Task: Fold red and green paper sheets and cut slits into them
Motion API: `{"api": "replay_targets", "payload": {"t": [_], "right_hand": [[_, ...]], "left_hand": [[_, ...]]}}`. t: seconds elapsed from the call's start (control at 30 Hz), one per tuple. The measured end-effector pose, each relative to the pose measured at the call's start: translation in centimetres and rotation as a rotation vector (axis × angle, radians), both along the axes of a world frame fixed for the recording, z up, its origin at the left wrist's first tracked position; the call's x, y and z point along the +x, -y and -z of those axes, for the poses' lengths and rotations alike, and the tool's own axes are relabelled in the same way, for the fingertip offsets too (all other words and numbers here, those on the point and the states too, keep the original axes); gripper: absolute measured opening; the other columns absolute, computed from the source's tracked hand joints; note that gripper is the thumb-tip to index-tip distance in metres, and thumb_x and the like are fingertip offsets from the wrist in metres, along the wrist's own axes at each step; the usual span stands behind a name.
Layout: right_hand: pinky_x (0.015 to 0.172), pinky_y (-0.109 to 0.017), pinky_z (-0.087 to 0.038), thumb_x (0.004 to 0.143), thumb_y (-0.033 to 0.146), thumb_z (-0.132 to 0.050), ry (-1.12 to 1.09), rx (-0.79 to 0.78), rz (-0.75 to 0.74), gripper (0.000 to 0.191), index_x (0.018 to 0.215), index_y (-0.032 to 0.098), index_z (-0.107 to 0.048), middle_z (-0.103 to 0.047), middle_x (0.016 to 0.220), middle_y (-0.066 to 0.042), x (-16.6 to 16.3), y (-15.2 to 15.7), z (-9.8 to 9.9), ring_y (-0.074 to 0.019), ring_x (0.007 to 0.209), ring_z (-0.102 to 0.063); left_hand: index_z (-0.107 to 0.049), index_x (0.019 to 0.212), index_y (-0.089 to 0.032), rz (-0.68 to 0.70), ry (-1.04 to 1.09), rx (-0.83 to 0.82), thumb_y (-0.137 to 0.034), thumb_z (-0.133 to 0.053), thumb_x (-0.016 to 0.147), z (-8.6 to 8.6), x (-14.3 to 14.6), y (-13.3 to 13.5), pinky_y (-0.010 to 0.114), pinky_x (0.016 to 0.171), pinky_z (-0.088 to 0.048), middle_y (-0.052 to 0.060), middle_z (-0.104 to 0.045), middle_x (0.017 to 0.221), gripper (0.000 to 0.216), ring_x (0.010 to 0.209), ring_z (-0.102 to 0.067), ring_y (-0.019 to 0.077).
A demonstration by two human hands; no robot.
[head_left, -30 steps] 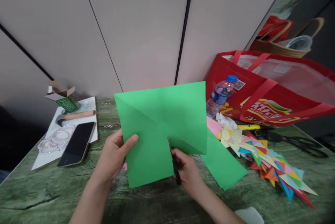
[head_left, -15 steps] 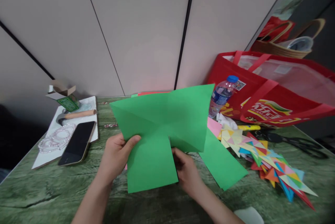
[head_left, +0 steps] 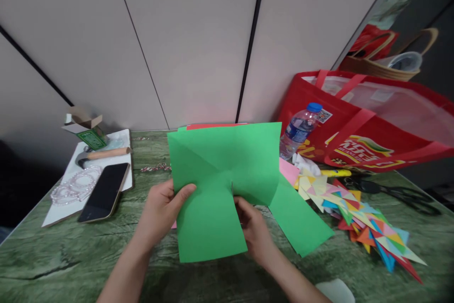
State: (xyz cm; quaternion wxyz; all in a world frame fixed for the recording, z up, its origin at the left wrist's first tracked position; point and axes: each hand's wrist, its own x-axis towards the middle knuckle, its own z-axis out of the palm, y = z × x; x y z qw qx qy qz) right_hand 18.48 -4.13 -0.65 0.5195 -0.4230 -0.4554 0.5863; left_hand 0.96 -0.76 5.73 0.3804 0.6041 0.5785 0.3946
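Observation:
My left hand (head_left: 159, 215) grips the left edge of a creased green paper sheet (head_left: 220, 166), thumb on the front and fingers behind. The sheet stands upright above the green marble table (head_left: 53, 265). A slit runs from its lower edge up toward its middle. My right hand (head_left: 253, 229) is closed just below the slit, partly behind the paper. Only a thin dark tip of the scissors (head_left: 232, 185) it holds shows at the top of the slit. Another green sheet (head_left: 301, 227) lies flat to the right.
Several coloured folded paper pieces (head_left: 358, 218) lie at the right, with black scissors (head_left: 397, 192) behind them. A red bag (head_left: 372, 123) and water bottle (head_left: 300, 130) stand at the back right. At the left are a phone (head_left: 104, 192), hammer (head_left: 102, 155), beads (head_left: 73, 185) and a small box (head_left: 87, 130).
The scissor blade, plain on the paper's front a second ago, has gone up the slit and is almost hidden. The sheet has shifted slightly right and its lower flap has spread.

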Motion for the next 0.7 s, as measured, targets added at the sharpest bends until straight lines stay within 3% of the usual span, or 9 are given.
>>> {"api": "replay_targets", "payload": {"t": [0.3, 0.53, 0.7], "right_hand": [[0.061, -0.026, -0.047, 0.058, 0.024, -0.068, -0.027, -0.002, -0.003, 0.019, 0.074, 0.022, -0.059, -0.067, 0.072, -0.001, -0.05, 0.02, -0.04, -0.0183, 0.071, -0.061], [0.061, -0.026, -0.047, 0.057, 0.023, -0.068, -0.029, -0.009, 0.021, 0.016, 0.07, 0.022, -0.058, -0.066, 0.068, 0.0, -0.11, 0.06, -0.19, -0.0176, 0.069, -0.06], [0.059, -0.025, -0.046, 0.057, 0.021, -0.067, -0.054, -0.017, 0.019, 0.016, 0.071, 0.022, -0.058, -0.065, 0.066, 0.001, -0.1, 0.09, 0.0, -0.0161, 0.065, -0.059]], "left_hand": [[-0.066, 0.07, -0.014, -0.012, 0.015, -0.009, -0.042, -0.059, 0.068, -0.02, 0.17, 0.1, 0.025, 0.047, -0.045, 0.005, -0.065, 0.063, 0.029, 0.057, -0.057, 0.0178], [-0.063, 0.063, -0.015, -0.017, 0.004, 0.011, -0.04, -0.059, 0.068, -0.35, 0.37, 0.24, 0.021, 0.043, -0.043, 0.002, -0.063, 0.06, 0.026, 0.052, -0.054, 0.014], [-0.063, 0.071, -0.015, 0.004, 0.037, -0.024, -0.042, -0.058, 0.07, -0.04, 0.27, 0.23, 0.023, 0.046, -0.045, 0.003, -0.065, 0.066, 0.027, 0.055, -0.055, 0.015]]}}
